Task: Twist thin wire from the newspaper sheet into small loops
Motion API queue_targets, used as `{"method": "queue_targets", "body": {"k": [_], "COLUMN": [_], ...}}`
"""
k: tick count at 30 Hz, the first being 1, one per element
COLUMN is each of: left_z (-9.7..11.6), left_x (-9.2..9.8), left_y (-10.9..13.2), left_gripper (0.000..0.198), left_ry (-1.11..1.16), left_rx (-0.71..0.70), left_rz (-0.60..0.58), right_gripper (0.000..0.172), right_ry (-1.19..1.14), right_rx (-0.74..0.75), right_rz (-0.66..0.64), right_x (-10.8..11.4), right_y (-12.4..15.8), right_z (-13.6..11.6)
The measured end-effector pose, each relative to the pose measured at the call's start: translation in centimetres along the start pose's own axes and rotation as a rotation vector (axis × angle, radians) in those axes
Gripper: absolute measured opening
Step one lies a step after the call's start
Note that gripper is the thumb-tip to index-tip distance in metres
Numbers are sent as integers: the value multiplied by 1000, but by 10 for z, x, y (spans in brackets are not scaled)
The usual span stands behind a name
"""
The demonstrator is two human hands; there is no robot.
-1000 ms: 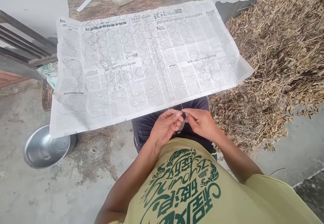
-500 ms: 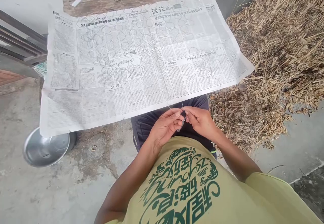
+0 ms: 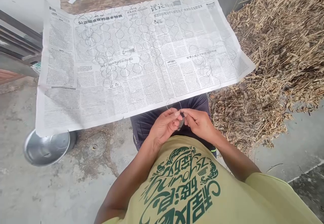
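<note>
Thin loop [image 3: 173, 98], one, rises from the fingers just at the near edge of one newspaper sheet [image 3: 101, 105]; the left hand [image 3: 164, 125] and right hand [image 3: 201, 122], side by side, both pinch it; bare floor [image 3: 65, 190] gives open room at left, around one metal basin [image 3: 48, 149]; one dry heap [image 3: 273, 65] crowds the right edge; rings [image 3: 155, 52] on the sheet, dozens, overlap too much to count.

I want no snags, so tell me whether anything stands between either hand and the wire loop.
Nothing visible does: the left hand and right hand both pinch the loop at its near side. Its far side overlaps the edge of the newspaper in the picture; whether they touch, I can't tell.
</note>
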State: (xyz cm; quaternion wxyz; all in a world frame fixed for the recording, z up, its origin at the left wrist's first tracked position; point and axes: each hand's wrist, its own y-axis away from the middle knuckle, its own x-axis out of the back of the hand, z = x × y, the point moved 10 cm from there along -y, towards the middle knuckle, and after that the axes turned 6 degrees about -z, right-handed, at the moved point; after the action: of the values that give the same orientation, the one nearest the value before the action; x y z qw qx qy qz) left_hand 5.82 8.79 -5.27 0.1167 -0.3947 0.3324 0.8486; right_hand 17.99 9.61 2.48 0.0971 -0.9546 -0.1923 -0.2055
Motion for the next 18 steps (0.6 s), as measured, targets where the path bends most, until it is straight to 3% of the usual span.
{"method": "queue_targets", "body": {"k": [4, 9, 18], "left_z": [3, 7, 10], "left_x": [7, 11, 12], "left_y": [2, 6, 5], "left_gripper": [33, 34, 38], "left_ry": [-71, -90, -108], "left_rx": [-43, -99, -108], "left_rz": [58, 126, 147], "right_gripper": [25, 10, 12], "right_ry": [-14, -76, -72], "right_rx": [-87, -194, -156], "right_rz": [8, 2, -50], "right_x": [0, -1, -6], "right_y": [2, 2, 3], "right_z": [12, 19, 12]}}
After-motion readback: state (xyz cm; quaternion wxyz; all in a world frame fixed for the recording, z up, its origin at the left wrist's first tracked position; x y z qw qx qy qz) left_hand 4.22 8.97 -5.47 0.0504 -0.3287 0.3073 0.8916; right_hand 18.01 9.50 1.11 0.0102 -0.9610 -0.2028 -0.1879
